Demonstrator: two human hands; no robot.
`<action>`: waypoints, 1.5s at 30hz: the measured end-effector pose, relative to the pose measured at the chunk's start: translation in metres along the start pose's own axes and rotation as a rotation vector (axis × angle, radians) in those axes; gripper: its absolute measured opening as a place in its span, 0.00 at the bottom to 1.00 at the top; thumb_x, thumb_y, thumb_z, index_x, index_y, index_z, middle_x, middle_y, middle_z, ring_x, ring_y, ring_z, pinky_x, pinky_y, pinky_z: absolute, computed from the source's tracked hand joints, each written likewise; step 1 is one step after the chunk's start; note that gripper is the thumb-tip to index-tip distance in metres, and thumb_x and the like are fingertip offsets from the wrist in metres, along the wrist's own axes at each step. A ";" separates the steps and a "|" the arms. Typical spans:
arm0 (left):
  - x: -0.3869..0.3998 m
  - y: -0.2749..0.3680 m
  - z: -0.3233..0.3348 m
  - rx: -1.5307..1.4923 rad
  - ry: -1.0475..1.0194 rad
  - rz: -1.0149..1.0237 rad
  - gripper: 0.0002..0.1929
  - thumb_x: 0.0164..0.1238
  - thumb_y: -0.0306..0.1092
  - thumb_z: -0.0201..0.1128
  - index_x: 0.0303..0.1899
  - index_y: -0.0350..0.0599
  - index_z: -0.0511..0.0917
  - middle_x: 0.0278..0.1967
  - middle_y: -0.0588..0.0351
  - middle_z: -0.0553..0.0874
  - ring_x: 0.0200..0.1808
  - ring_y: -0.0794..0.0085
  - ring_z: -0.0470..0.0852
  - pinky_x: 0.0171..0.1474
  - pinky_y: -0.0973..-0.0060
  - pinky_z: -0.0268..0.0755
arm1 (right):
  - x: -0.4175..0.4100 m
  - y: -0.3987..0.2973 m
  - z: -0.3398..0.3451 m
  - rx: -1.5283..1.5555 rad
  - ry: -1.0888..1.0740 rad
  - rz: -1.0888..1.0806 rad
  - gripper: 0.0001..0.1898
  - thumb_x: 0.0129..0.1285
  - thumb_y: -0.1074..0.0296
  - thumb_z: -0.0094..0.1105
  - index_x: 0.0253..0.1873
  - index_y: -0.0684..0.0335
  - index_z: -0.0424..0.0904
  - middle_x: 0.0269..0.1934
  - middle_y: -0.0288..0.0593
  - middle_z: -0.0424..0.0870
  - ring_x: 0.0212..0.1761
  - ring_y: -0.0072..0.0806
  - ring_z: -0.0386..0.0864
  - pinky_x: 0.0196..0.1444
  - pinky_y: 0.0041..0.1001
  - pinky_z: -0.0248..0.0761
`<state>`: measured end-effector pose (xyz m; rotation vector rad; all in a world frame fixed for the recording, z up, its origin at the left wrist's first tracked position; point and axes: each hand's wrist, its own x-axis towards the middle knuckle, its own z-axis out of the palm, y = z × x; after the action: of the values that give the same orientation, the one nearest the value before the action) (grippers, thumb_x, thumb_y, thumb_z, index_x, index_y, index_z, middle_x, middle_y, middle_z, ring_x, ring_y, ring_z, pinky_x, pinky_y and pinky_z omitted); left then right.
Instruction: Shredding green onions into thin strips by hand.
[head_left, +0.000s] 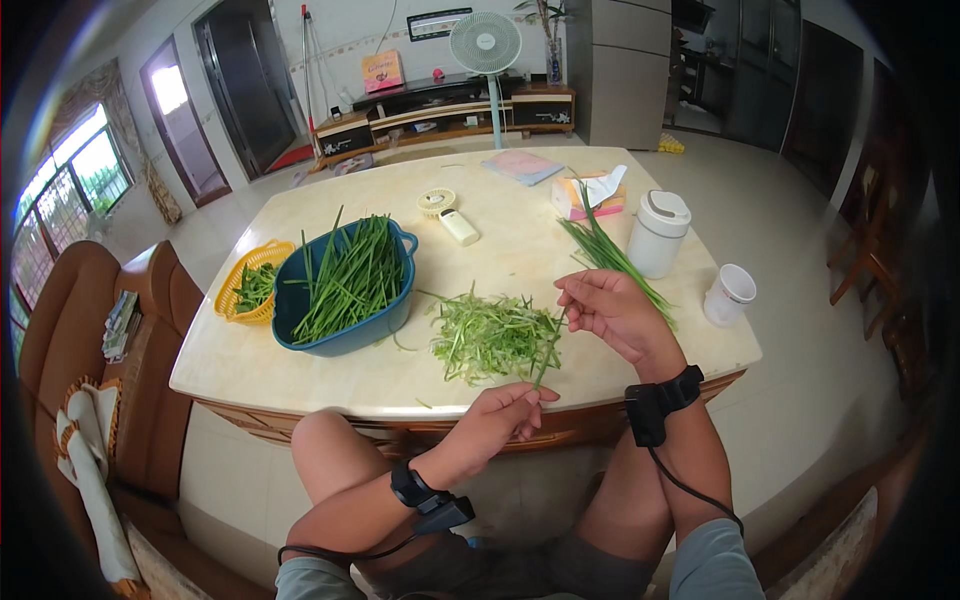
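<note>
Between my two hands runs a thin green stalk (548, 355), which looks like a garlic chive. My left hand (499, 420) pinches its lower end just beyond the table's near edge. The upper end is between the thumb and fingers of my right hand (611, 315). Right behind the stalk lies a loose heap of pale green trimmings (491, 337) on the tabletop. A blue plastic basin (367, 330) to the left holds many long green chives (356, 274). More long chives (611, 251) lie in a bunch past my right hand.
A yellow plastic basket (229, 300) of leafy greens stands left of the basin. A white lidded tumbler (658, 236), a paper cup (729, 295) and a tissue pack (592, 196) are on the right. A small handheld fan (454, 221) lies mid-table. Cables trail from both wrist straps.
</note>
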<state>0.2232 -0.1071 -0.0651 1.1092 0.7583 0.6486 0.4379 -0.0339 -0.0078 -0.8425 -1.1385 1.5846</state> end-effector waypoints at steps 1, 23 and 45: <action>0.001 0.000 -0.001 -0.009 0.011 0.008 0.15 0.80 0.36 0.47 0.55 0.37 0.77 0.29 0.67 0.75 0.31 0.84 0.70 0.38 0.84 0.65 | 0.000 0.000 0.001 0.078 -0.013 -0.033 0.10 0.69 0.70 0.60 0.46 0.72 0.79 0.35 0.40 0.81 0.32 0.20 0.78 0.37 0.21 0.76; -0.006 0.023 -0.012 0.114 0.196 0.307 0.40 0.71 0.30 0.60 0.75 0.41 0.41 0.61 0.49 0.68 0.48 0.72 0.79 0.48 0.76 0.74 | -0.009 0.021 0.036 -0.246 -0.279 0.061 0.08 0.62 0.66 0.67 0.34 0.65 0.83 0.23 0.29 0.76 0.24 0.13 0.66 0.26 0.17 0.59; -0.018 0.043 -0.027 0.265 0.284 0.576 0.10 0.74 0.31 0.56 0.38 0.34 0.81 0.30 0.58 0.78 0.31 0.79 0.75 0.37 0.79 0.69 | 0.018 0.043 0.026 -0.722 0.206 -0.127 0.13 0.57 0.67 0.69 0.27 0.72 0.79 0.15 0.38 0.72 0.17 0.19 0.68 0.23 0.24 0.62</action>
<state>0.1873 -0.0937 -0.0275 1.5178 0.7821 1.2368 0.3957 -0.0277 -0.0396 -1.3290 -1.5970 0.9410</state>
